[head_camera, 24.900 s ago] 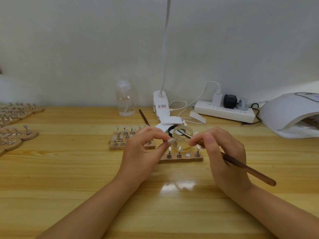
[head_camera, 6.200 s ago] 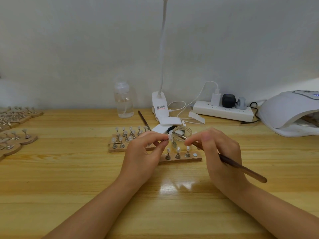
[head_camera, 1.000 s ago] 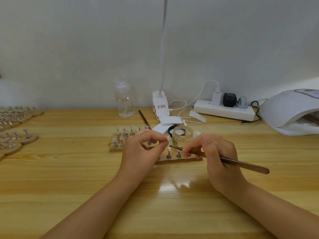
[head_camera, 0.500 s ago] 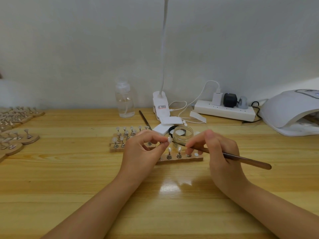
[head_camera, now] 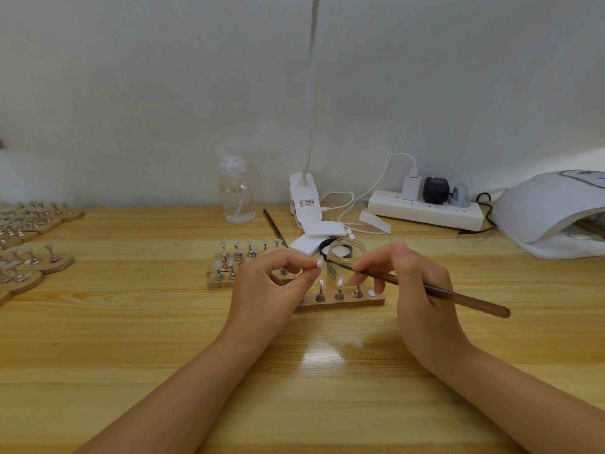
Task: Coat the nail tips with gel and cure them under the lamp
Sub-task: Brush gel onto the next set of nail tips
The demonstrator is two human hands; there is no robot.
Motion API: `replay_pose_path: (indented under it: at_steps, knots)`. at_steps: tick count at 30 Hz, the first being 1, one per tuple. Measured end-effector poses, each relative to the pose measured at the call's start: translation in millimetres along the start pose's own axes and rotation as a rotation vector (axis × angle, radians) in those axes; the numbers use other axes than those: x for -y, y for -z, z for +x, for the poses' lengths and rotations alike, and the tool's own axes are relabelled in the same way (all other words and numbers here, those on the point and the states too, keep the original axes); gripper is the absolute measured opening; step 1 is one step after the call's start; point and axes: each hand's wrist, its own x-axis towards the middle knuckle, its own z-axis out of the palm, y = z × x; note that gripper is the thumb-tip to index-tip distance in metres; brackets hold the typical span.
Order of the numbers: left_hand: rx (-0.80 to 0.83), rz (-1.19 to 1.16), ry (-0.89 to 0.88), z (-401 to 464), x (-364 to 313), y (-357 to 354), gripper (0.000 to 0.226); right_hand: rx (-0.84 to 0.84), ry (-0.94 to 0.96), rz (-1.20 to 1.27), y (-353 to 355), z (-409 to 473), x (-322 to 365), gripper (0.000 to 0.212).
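Fingers [head_camera: 309, 268] of the left hand [head_camera: 265, 290]: thumb and forefinger pinched on one pale nail tip [head_camera: 319, 263], held above the tabletop [head_camera: 131, 322] just in front of the glass gel jar [head_camera: 346, 253]; other fingers loosely curled.
Right hand [head_camera: 415, 290]: fingers curled round a brown brush [head_camera: 458, 294]. Handle points right and toward the viewer; bristle end reaches left to the held nail tip, touching or almost touching it; contact too small to confirm.
Near wooden holder strip [head_camera: 347, 303]: lies between and just behind the two hands. Three stands visible, two carrying pale tips; one bare metal disc at its right end. Left end hidden by the left hand.
Second holder block [head_camera: 217, 281]: left of the jar, rows of stands with clear tips, right part covered by the left hand.
Curing lamp [head_camera: 550, 211]: white dome at far right, cut off by the frame edge; interior dark and unreadable.

Change against half a second ago: brush handle tilted slightly more steeply; left-hand pinch unchanged. One second ago the bristle end sat lower, at the strip.

Other items: clear pump bottle [head_camera: 235, 194], white clip lamp base [head_camera: 302, 198] with neck running out of frame at the top, power strip [head_camera: 425, 211] with plugs, spare brush [head_camera: 275, 226], black lid [head_camera: 324, 248] partly behind the jar, further holders [head_camera: 36, 257] cut off at the left edge.
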Motion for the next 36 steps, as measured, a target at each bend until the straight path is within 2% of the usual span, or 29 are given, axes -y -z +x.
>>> replay_pose_path:
  at_steps: [2,10,18,25,31,36]
  knots:
    - [0.004,0.003,0.015,0.2,-0.9,-0.1,0.024,0.010,-0.049,-0.016,-0.1,0.7,0.9,0.037]
    - [0.000,0.004,0.046,0.2,-2.0,0.3,0.027,0.011,-0.111,0.004,-2.2,0.9,1.6,0.041]
    - [0.012,0.020,0.042,0.9,-1.1,0.0,0.027,0.045,-0.055,0.077,-1.4,-1.1,1.8,0.047]
    - [0.022,0.013,0.029,1.4,0.2,-0.1,0.026,0.033,-0.081,-0.037,-1.0,1.6,1.6,0.035]
    - [0.018,0.014,0.044,1.8,0.5,0.2,0.028,0.074,-0.073,0.067,-2.7,-1.2,2.5,0.044]
    - [0.018,0.009,0.054,1.6,1.0,0.5,0.026,0.009,-0.018,0.067,-0.7,-0.3,1.1,0.044]
